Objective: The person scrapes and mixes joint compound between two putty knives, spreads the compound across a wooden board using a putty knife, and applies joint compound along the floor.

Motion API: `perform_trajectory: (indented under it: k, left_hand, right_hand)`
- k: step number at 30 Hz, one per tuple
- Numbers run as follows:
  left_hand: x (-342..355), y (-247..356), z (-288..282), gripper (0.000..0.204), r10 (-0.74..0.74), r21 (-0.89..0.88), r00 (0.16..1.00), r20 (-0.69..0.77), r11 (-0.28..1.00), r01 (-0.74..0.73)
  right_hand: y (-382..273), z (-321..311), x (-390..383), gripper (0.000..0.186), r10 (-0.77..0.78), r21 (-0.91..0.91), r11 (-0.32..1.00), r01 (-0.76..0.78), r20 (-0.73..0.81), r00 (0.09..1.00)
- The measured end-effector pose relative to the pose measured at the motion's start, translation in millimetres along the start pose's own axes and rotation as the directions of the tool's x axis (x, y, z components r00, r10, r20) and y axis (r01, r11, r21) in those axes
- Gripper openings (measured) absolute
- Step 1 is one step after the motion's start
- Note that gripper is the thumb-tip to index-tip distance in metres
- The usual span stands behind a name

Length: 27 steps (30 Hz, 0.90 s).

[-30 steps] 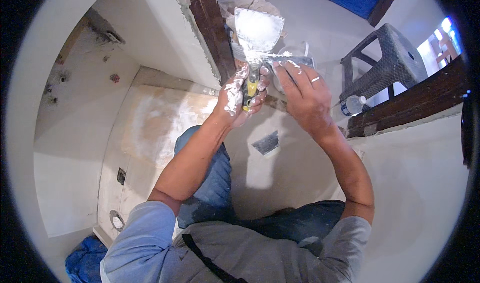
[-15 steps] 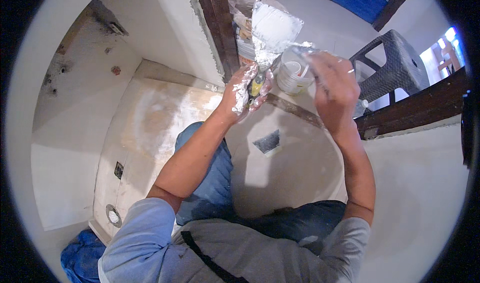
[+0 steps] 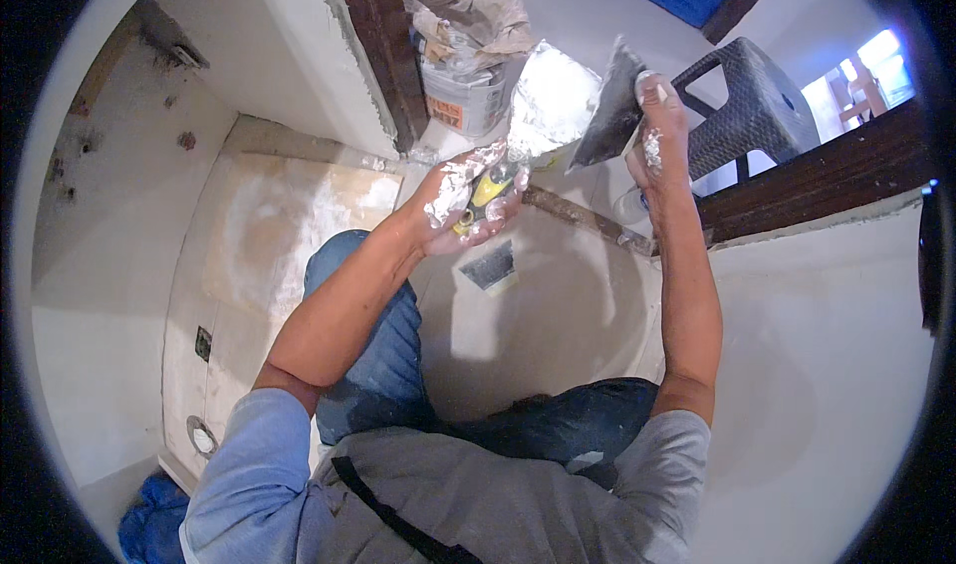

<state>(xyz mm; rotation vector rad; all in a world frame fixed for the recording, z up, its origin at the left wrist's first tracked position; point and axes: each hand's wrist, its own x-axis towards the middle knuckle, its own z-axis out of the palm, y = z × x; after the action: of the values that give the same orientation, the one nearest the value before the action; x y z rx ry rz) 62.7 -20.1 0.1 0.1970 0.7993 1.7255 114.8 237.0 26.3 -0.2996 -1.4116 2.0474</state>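
Note:
My left hand, smeared with white paste, is closed around the yellow and black handle of a wide putty knife. The knife's blade points away from me and is thickly coated with white paste. Just to its right, my right hand grips a dark grey scraper blade by its right edge, thumb on the near face. That flat blade is tilted, its left edge close to the loaded knife; I cannot tell whether they touch. White paste also marks the right thumb and wrist.
A white bucket with a crumpled paper bag stands beyond my left hand, beside a dark wooden post. A dark plastic stool stands behind a wooden sill. A grey patch shows on the floor before my knees.
My right hand, blurred before, now holds the scraper blade plainly beside the knife. The left hand has moved lower and left in the view. The tub of paste is now mostly hidden.

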Motion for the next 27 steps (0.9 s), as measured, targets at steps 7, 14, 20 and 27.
perform_trajectory:
  k: [7, 14, 20, 27]
  left_hand:
    - [-0.6, 22.1, -10.1, 0.041, 0.039, -0.330, 0.987, 0.153, 0.944, 0.014]
    - [1.0, 22.5, -2.3, 0.040, 0.326, 0.242, 0.909, -0.258, 0.933, -0.266]
    - [-1.0, 24.7, -14.2, 0.046, 0.301, 0.432, 0.932, -0.201, 0.881, -0.192]
    - [2.9, 23.6, -11.3, 0.044, 0.230, 0.424, 0.963, -0.142, 0.893, -0.151]
  right_hand:
    - [10.1, -13.4, -10.0, 0.040, 0.138, -0.716, 0.698, 0.010, 0.147, 0.979]
    - [-21.4, -6.4, -11.3, 0.037, 0.000, -0.744, 0.665, 0.060, 0.081, 0.997]
    - [-42.2, 10.5, -8.2, 0.042, -0.257, -0.860, 0.422, 0.288, 0.192, 0.947]
    - [-26.9, 1.8, -10.6, 0.044, -0.205, -0.875, 0.403, 0.267, 0.198, 0.959]
